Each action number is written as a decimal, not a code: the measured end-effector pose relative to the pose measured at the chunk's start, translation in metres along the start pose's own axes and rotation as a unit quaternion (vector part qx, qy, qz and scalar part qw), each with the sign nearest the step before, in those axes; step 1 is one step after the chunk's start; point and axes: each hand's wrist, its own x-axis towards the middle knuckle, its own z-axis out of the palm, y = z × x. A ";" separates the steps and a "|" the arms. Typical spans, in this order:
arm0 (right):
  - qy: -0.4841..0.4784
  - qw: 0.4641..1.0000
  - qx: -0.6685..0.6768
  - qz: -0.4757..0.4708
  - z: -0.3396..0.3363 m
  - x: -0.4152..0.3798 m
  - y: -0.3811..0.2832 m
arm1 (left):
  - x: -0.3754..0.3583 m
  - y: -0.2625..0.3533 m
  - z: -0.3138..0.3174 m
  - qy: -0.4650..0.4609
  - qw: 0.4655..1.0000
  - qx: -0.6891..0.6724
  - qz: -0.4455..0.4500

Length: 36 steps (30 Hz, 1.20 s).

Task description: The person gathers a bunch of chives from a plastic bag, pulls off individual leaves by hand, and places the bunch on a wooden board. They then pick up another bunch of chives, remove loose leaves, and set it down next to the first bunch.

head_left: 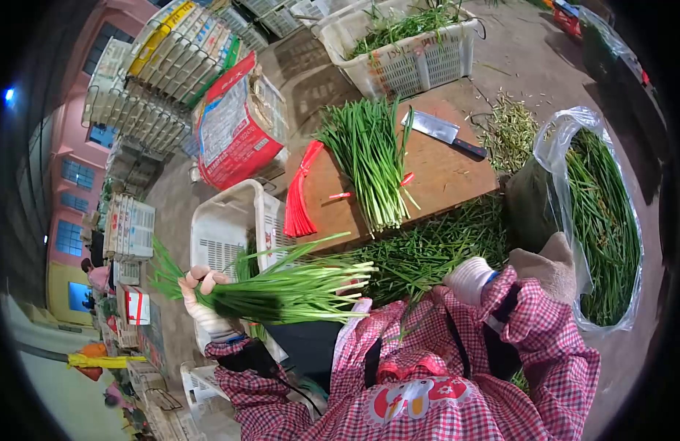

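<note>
My left hand (200, 283), in a pale glove, is closed around a loose bunch of garlic chives (281, 294), its pale stem ends pointing right. My right hand (469, 279), in a whitish glove, is low beside the heap of loose chives (435, 250) near my lap; its fingers are hidden. In front of me, a larger bundle of chives (369, 162) lies on a wooden board (450, 180), with a red tie showing on both sides. A cleaver (443, 132) rests right of that bundle. Red tie strips (301, 195) hang over the board's left edge.
A white plastic crate (230, 220) stands left of the board, and another crate (406, 62) with greens is behind it. A clear plastic bag (575, 147) of chives sits at right. Cut scraps (509, 132) lie on the floor. Stacked crates (163, 66) and a red-white sack (233, 132) are upper left.
</note>
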 end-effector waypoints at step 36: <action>0.069 0.573 0.781 -0.238 -0.026 0.014 -0.083 | -0.013 -0.013 0.028 -0.061 0.995 0.004 -0.082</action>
